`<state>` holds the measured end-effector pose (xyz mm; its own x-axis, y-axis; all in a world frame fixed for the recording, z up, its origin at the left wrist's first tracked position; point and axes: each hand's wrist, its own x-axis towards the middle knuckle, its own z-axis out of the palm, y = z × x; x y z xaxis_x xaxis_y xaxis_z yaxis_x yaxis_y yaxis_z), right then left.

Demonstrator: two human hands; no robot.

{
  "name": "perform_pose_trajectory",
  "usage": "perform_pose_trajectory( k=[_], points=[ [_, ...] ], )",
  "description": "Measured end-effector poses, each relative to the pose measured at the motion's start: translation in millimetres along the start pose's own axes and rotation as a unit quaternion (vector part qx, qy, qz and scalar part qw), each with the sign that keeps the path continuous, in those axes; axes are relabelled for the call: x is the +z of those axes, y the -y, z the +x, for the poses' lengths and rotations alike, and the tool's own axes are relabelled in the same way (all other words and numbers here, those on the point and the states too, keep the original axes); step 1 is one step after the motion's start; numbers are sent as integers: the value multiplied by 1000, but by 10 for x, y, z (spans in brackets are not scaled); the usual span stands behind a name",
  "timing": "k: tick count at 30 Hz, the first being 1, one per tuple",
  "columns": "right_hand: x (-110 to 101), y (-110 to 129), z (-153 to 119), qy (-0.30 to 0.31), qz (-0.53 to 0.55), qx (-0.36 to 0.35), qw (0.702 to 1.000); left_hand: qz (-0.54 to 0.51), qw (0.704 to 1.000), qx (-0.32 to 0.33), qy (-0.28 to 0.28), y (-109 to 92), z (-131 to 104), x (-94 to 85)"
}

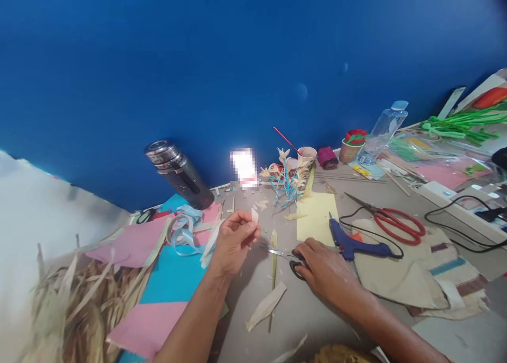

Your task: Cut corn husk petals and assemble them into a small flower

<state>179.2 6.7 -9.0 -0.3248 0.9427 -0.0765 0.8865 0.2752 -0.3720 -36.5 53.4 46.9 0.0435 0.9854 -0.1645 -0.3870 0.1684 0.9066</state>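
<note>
My left hand (237,236) pinches a small pale piece of dried husk (254,215) between thumb and fingers, raised a little over the table. To its right, my right hand (322,265) is closed around the black handles of small scissors (279,252), which lie low at the tabletop with blades pointing left. Between the hands, a thin green stem (274,273) lies on the table, passing by the scissor blades. Below it rests a larger strip of husk (266,306). Behind the hands stands a bunch of husk flowers (288,181) on blue stems.
A blue glue gun (352,241) and red-handled scissors (400,223) lie right, near a cloth bag (400,268). A dark thermos (180,175) leans at the back left. Dried husks (79,305) pile at lower left beside coloured paper (174,273). A white power strip (463,207) is far right.
</note>
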Motion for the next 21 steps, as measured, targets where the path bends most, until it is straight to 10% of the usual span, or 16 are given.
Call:
perform_pose_trajectory(
  k=[11, 16, 21],
  points=[
    [-47, -115, -97, 23, 153, 45, 987, -22, 1000, 1, -17, -49, -42, 19],
    [-49, -137, -86, 80, 490, 39, 867, -13, 998, 18, -57, -16, -45, 19],
    [-156, 126, 38, -3, 600, 44, 799, -1, 992, 71, -109, 47, -93, 111]
  ],
)
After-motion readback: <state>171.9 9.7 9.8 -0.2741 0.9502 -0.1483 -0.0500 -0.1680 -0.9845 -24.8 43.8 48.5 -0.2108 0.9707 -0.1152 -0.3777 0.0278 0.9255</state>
